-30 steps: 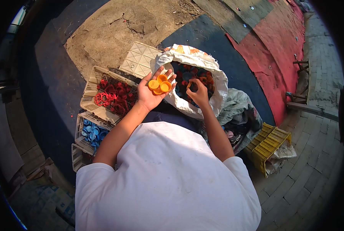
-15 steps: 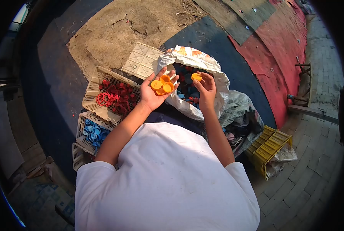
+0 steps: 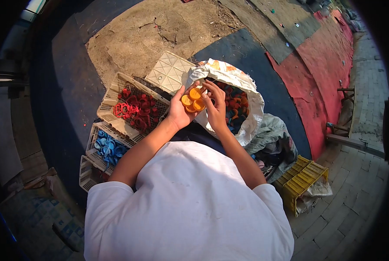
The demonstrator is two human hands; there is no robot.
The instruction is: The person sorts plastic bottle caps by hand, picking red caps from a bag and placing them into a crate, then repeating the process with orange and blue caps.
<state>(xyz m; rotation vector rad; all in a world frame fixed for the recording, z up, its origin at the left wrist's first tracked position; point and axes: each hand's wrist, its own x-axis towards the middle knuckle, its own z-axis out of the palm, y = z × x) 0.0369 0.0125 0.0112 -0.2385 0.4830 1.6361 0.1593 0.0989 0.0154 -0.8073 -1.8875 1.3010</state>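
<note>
Several orange bottle caps (image 3: 195,94) rest in the cupped palm and fingers of my left hand (image 3: 180,111). Bent over their right side is my right hand (image 3: 217,106), its thumb and fingertips closed in against an upper cap; the fingers partly hide the contact. Both hands are above the near left rim of an open white woven sack (image 3: 256,104). Inside the sack lie many red, orange and blue caps (image 3: 235,104).
To the left stand a cream crate with red plastic pieces (image 3: 138,108), another with blue caps (image 3: 109,148) and a third crate (image 3: 86,174). A cream lattice panel (image 3: 170,71) lies beyond. At right are a grey-green sack (image 3: 272,135) and a yellow crate (image 3: 301,178).
My right hand has moved left with an orange cap, up to the caps in my left hand. The left hand has shifted slightly right, and the view has tilted a little.
</note>
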